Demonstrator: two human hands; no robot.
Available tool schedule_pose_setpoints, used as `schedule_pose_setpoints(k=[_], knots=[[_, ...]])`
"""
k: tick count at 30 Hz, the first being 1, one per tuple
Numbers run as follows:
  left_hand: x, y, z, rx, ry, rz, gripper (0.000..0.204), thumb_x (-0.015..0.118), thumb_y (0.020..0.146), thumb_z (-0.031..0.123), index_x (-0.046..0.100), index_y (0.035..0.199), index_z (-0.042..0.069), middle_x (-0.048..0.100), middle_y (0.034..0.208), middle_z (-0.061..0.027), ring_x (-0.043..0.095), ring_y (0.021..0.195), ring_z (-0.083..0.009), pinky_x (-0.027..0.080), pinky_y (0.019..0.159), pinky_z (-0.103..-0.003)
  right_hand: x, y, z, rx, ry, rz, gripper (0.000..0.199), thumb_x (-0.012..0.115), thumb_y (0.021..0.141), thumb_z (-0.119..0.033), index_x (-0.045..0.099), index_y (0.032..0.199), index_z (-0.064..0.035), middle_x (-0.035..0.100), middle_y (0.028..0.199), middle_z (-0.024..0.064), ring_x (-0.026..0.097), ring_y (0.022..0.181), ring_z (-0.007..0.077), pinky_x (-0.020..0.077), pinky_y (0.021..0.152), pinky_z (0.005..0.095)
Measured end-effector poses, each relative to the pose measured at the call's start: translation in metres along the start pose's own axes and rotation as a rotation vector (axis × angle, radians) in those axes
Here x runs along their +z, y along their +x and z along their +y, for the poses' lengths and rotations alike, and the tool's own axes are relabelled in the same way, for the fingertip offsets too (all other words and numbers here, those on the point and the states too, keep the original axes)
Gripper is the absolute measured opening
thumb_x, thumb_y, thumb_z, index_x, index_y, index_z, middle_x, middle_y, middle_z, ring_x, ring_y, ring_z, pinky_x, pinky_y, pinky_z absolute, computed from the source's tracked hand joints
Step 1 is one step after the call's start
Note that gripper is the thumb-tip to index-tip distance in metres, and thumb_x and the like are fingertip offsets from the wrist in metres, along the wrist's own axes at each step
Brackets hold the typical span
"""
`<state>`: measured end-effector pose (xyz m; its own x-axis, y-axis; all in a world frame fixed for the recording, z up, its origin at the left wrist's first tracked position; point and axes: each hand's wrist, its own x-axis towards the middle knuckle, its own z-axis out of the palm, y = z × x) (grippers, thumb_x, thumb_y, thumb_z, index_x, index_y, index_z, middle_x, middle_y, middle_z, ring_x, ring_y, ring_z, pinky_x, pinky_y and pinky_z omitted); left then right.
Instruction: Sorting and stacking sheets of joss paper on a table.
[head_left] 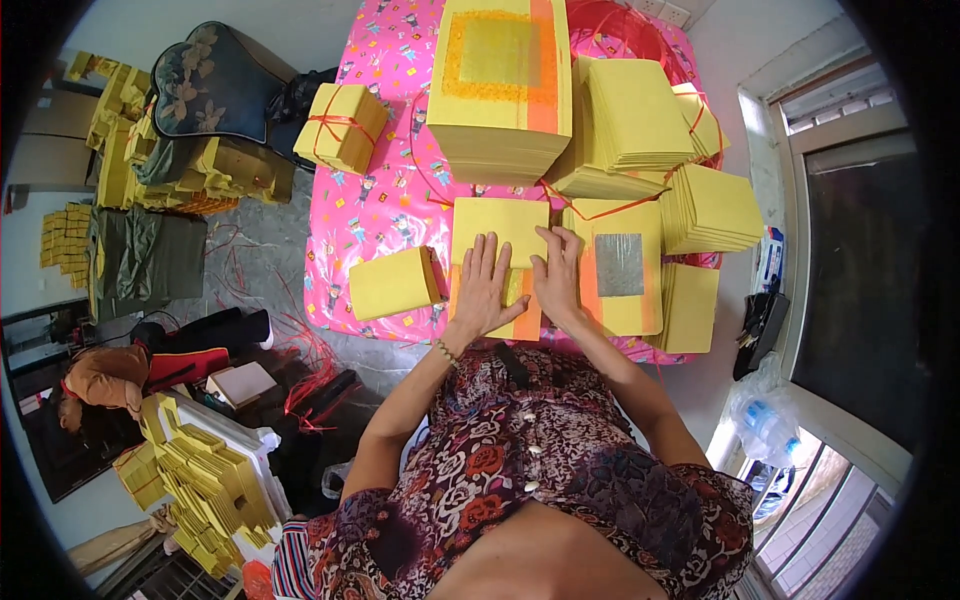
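Observation:
My left hand (487, 287) lies flat, fingers spread, on a small stack of yellow paper sheets with an orange edge (524, 318) near the table's front edge. My right hand (557, 272) rests beside it on the same stack, fingertips pinching the top sheet's far edge. A plain yellow sheet (500, 218) lies folded back just beyond both hands. To the right sits a yellow stack with a silver foil square (620, 266).
The table has a pink patterned cloth (385, 205). A tall stack with a gold square (500, 85) stands at the back, a red-tied bundle (341, 126) at left, a small yellow block (393, 283) near my left hand. More yellow stacks (712, 208) crowd the right. Bundles lie on the floor (200, 480).

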<state>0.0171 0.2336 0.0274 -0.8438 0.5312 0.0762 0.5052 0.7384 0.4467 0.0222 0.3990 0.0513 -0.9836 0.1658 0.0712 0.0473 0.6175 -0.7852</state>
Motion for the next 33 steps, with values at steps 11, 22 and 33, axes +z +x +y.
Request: schedule_pose_setpoints(k=[11,22,33], knots=[[-0.002,0.001,0.001,-0.008,0.030,-0.015,0.098,0.059,0.082,0.058,0.024,0.149,-0.003,0.016,0.156,-0.0297,0.010,0.147,-0.0440,0.012,0.118,-0.053,0.003,0.009,0.009,0.103,0.144,-0.010,0.054,0.064,0.078,0.009,0.050,0.127,-0.0070,0.036,0.128,0.0199,0.041,0.123,0.0392,0.0387,0.104,0.0435],[-0.001,0.001,0.000,-0.008,0.016,-0.005,0.098,0.060,0.081,0.058,0.021,0.153,0.004,0.015,0.157,-0.0275,0.009,0.147,-0.0432,0.012,0.118,-0.054,0.004,0.012,0.009,0.149,0.132,-0.020,0.050,0.067,0.077,0.008,0.052,0.123,-0.0051,0.040,0.125,0.0201,0.044,0.120,0.0397,0.0411,0.102,0.0430],[-0.002,0.001,-0.003,0.010,0.004,-0.012,0.102,0.062,0.079,0.059,0.021,0.153,0.003,0.015,0.157,-0.0280,0.010,0.147,-0.0441,0.012,0.118,-0.054,0.005,-0.002,-0.013,-0.308,-0.272,-0.174,0.018,0.063,0.085,-0.011,0.054,0.097,-0.0020,0.051,0.093,0.0153,0.052,0.090,0.0332,0.0456,0.080,0.0446]])
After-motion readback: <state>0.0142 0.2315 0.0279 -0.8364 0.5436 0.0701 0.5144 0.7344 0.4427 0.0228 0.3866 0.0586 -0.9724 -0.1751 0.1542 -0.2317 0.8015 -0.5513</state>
